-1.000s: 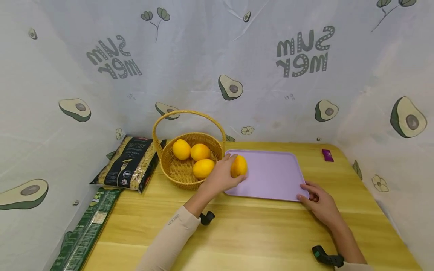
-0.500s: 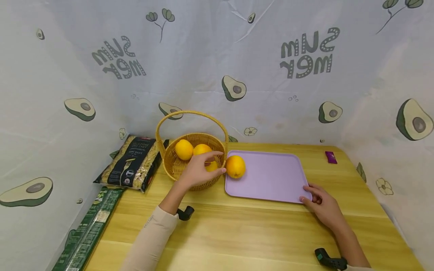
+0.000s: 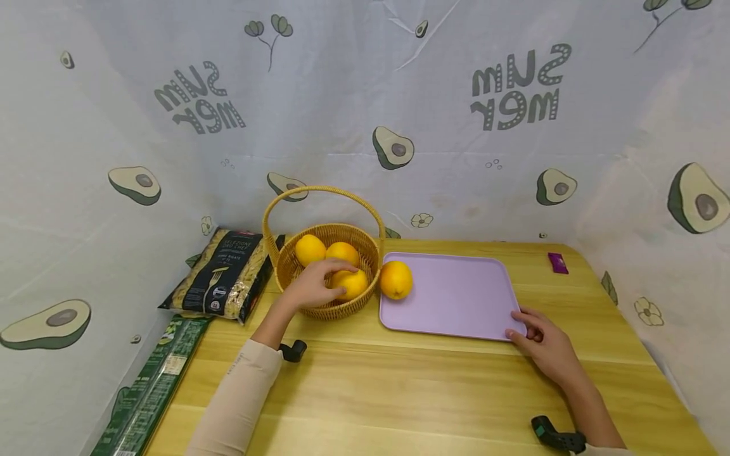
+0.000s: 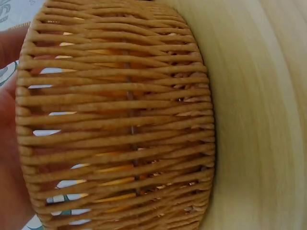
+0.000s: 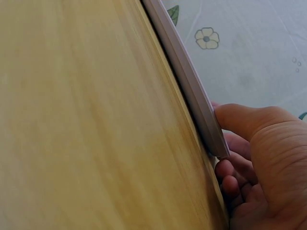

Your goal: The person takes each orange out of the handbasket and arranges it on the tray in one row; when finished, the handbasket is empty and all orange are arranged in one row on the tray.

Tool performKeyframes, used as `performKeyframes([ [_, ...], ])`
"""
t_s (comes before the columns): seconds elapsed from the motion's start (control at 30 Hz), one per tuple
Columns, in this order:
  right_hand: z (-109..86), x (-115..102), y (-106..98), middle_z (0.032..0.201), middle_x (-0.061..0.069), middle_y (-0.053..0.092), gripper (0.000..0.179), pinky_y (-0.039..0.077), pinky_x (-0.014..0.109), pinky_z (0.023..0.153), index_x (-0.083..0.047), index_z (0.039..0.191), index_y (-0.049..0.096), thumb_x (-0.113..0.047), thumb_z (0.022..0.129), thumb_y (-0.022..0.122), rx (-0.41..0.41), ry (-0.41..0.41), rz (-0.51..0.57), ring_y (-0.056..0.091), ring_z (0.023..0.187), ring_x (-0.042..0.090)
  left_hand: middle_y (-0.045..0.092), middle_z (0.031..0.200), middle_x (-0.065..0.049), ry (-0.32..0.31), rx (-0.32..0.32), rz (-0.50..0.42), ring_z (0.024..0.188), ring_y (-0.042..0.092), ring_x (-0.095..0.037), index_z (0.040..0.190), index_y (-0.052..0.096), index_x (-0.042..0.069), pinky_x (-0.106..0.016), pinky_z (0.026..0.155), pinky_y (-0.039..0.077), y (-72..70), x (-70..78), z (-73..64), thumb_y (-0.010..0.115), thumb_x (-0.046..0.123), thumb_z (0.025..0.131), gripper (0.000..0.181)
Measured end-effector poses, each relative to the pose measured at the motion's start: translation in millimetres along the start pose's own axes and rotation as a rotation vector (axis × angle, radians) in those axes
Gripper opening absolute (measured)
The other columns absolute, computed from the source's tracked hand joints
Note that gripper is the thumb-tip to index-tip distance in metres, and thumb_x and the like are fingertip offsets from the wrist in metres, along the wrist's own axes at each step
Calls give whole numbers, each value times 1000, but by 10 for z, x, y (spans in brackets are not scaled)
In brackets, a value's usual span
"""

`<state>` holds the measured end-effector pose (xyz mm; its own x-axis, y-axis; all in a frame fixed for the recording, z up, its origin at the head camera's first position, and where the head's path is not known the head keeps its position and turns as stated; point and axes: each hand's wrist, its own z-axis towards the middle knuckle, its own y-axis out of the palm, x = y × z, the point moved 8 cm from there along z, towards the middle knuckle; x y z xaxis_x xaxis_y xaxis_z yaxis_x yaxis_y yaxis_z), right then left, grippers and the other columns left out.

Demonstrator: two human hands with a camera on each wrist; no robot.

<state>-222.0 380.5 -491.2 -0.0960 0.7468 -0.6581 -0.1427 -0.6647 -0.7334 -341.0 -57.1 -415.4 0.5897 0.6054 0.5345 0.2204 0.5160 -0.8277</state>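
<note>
A yellow wicker basket [image 3: 373, 288] with a tall handle holds several oranges. My left hand [image 3: 310, 285] reaches over its near rim, fingers and thumb around the front orange [image 3: 355, 284]. From the left wrist, the basket's woven side [image 4: 120, 115] covers most of the hand and fruit. To the right, a lilac tray [image 3: 456, 294] lies flat, with one orange [image 3: 396, 280] at its left edge, beside the basket. My right hand [image 3: 544, 348] grips the tray's near right corner; the right wrist view shows the thumb on the rim, other fingers curled by the corner.
Left of the basket lies a black pasta bag [image 3: 228, 272], with a long green packet [image 3: 156, 380] in front of it. A small purple wrapped sweet [image 3: 557, 263] sits at the back right. Printed cloth [image 3: 445, 190] hangs behind the wooden table [image 3: 399, 392].
My left hand has let go of an orange on the tray's left edge, moved left to the basket and closed around another orange. The right hand keeps its grip on the tray.
</note>
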Motion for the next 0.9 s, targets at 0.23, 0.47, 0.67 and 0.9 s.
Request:
performKeyframes([
  [0.23,11,16,11,143,28,52,50,33,17,65,5,135,63,-27,97,73,-1,-7,-2,42,82,1,57,138,-10,-68,-46,-29,113,58,-26,144,62,25,-43,91,52,43,-121,-55,78,21,88,58],
  [0.47,15,53,29,146,28,51,52,33,16,66,4,137,63,-28,97,73,-8,-7,2,42,83,2,50,150,-11,-37,-117,-46,125,55,-28,151,54,21,-43,96,53,103,-104,-37,80,11,85,71],
  [0.67,21,50,1,146,28,52,51,32,15,67,3,136,63,-28,96,74,3,-11,-5,42,82,1,55,152,-2,-23,-142,-25,126,58,-25,152,52,22,-46,102,51,156,-115,51,80,11,87,72],
  [0.9,18,6,-10,145,29,52,52,33,15,67,4,136,63,-29,97,73,-6,-7,-5,43,83,3,59,148,-3,-27,-85,-17,134,55,-27,146,58,19,-49,110,47,118,-110,83,84,15,80,71],
])
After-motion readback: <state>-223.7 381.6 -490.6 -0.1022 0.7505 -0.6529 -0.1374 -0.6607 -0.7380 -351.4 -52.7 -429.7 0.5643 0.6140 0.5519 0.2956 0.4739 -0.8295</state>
